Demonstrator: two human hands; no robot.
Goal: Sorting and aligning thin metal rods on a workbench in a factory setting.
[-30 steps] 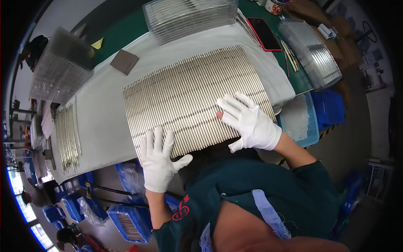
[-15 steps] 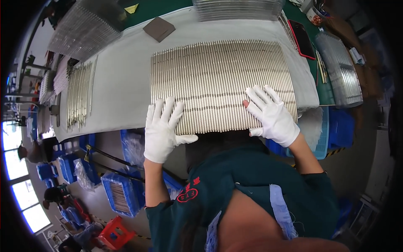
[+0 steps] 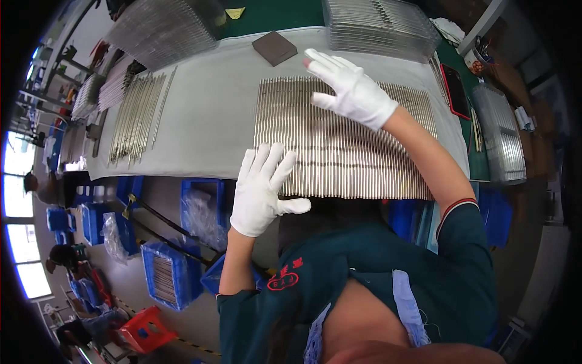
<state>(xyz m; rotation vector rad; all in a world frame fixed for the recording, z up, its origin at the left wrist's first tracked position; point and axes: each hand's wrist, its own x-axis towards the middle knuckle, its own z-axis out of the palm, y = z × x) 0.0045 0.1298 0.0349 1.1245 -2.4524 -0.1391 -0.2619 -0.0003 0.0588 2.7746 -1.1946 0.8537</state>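
Note:
A wide row of thin silvery metal rods (image 3: 351, 164) lies side by side on the white-covered table, each rod running from near to far. My left hand (image 3: 260, 191), in a white glove, rests at the row's left near corner with its fingers spread and its thumb along the near edge. Over the far part of the row, my right hand (image 3: 348, 88) reaches leftward, fingers stretched out, holding nothing. Its glove leaves a fingertip or two bare. Just beyond those fingers lies a dark brown-grey square block (image 3: 274, 48).
More loose rods (image 3: 139, 115) lie at the table's left. Clear plastic trays are stacked at the far left (image 3: 163, 33) and far middle (image 3: 382, 27). A red-edged phone (image 3: 454, 91) sits on the right. Blue crates (image 3: 171, 276) stand on the floor, and a person (image 3: 79, 273) is at lower left.
My right hand has left the row's right near side and moved far and to the left, over the rods. My left hand stays at the left near corner. The view has shifted.

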